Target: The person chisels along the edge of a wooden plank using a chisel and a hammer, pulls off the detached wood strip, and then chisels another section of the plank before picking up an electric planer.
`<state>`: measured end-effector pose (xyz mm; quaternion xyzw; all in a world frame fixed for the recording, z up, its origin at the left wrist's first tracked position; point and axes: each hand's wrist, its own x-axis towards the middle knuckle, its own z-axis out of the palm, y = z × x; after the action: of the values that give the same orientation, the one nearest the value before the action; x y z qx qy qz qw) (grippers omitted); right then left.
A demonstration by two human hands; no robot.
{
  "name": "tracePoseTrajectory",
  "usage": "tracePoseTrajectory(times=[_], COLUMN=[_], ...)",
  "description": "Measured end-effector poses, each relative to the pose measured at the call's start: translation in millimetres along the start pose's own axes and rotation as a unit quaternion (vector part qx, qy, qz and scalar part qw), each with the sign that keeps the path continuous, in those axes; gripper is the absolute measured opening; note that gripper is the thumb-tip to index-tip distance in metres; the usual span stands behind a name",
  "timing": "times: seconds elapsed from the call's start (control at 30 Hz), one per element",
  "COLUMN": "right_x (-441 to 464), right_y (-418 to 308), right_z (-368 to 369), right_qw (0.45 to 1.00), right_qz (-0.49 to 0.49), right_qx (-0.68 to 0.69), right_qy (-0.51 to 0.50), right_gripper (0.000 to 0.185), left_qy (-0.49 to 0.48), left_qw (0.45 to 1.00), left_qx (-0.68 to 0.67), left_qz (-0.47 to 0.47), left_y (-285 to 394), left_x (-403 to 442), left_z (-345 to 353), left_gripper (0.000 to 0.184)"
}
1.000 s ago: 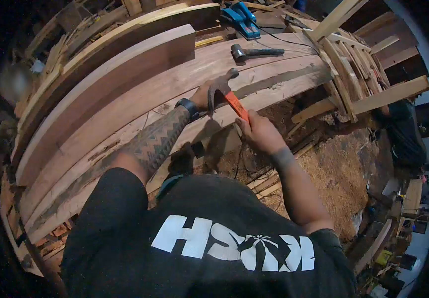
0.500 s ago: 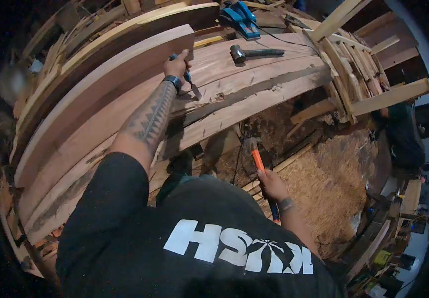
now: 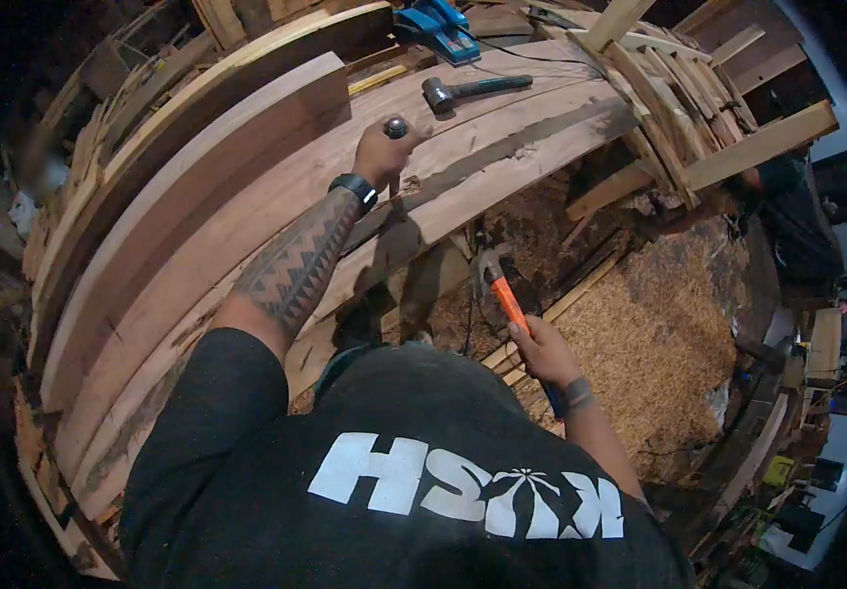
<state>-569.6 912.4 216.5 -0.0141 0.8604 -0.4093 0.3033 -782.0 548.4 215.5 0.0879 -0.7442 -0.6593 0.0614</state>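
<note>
My left hand (image 3: pixel 382 155) is closed around an upright chisel, whose round metal-capped handle end (image 3: pixel 395 127) shows above the fist. The blade is mostly hidden below the hand, over the wooden plank (image 3: pixel 482 187) with a dark streak. My right hand (image 3: pixel 547 351) grips a claw hammer by its orange and dark handle (image 3: pixel 508 301). The hammer's head (image 3: pixel 490 263) is off the plank's near edge, above the floor. A dark mallet (image 3: pixel 473 90) lies on the planks beyond my left hand.
A blue power tool (image 3: pixel 438 29) with a cable sits at the far side. Thick boards (image 3: pixel 198 147) stand on edge at the left. A wooden frame (image 3: pixel 669 118) is at the right. Wood shavings (image 3: pixel 659 344) cover the floor. Another person's dark clothing (image 3: pixel 801 221) shows at far right.
The hammer has moved from beside my left hand down to the right, away from the plank. My left hand now holds the chisel more upright, nearer the dark streak. The view has shifted slightly.
</note>
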Motion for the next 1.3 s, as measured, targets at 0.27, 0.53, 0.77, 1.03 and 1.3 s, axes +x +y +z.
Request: tracePoseTrajectory(times=[0.27, 0.53, 0.77, 1.03, 1.3], right_x=[8, 14, 16, 29, 61], right_y=[-24, -51, -83, -151, -165], right_z=[-4, -11, -17, -12, -3], right_qw=[0.999, 0.998, 0.968, 0.959, 0.939], right_qz=[-0.037, -0.053, -0.196, -0.239, -0.297], right_qx=[-0.028, -0.037, -0.051, -0.016, -0.065], right_qy=[0.018, 0.026, 0.147, 0.151, 0.159], right_gripper=[0.039, 0.037, 0.033, 0.026, 0.035], left_qy=[-0.001, 0.009, -0.137, -0.283, -0.302], left_qw=[0.999, 0.999, 0.964, 0.935, 0.939], left_qx=[-0.025, -0.014, 0.113, 0.191, 0.115], left_qz=[0.029, 0.049, 0.197, 0.094, 0.115], left_y=[-8, -11, -23, 0, -14], left_x=[-2, -3, -29, 0, -19], left_z=[1, -1, 14, -8, -11], left_gripper=[0.037, 0.037, 0.033, 0.026, 0.049])
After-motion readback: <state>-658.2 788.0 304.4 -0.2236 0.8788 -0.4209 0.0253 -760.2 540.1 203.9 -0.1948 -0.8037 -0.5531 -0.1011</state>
